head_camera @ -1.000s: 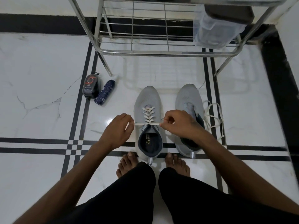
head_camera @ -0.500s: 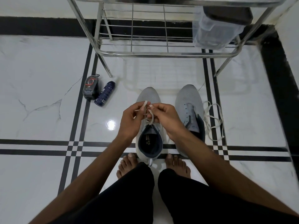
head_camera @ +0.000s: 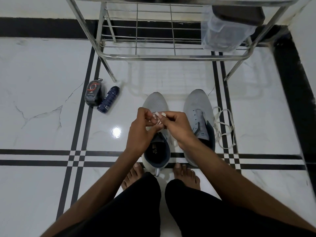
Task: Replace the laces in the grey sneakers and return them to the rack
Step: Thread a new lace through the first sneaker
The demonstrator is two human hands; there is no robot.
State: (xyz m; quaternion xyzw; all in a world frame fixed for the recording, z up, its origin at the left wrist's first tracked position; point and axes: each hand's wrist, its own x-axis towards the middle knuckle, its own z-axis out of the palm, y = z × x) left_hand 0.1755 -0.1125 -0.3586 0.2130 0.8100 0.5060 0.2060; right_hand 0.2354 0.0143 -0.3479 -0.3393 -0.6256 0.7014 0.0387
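Two grey sneakers stand side by side on the white tiled floor, toes toward the rack. Over the left sneaker (head_camera: 154, 103) my left hand (head_camera: 142, 132) and my right hand (head_camera: 177, 127) meet, both pinching the ends of its white lace (head_camera: 159, 115). The hands hide the lacing below. The right sneaker (head_camera: 198, 106) has bare eyelets. A loose white lace (head_camera: 224, 127) lies in a tangle on the floor to its right. The steel shoe rack (head_camera: 171, 56) stands just beyond the sneakers.
A dark shoe-polish container (head_camera: 93, 94) and a dark blue spray can (head_camera: 108, 99) lie on the floor at the left, near the rack's leg. A clear plastic box with a dark lid (head_camera: 227, 31) sits on the rack's right side. My bare feet (head_camera: 131, 177) flank the left sneaker's heel.
A second ago my hands were apart, pulling the lace ends taut sideways. They have since come together above the left sneaker's tongue and now work the lace ends between the fingers.
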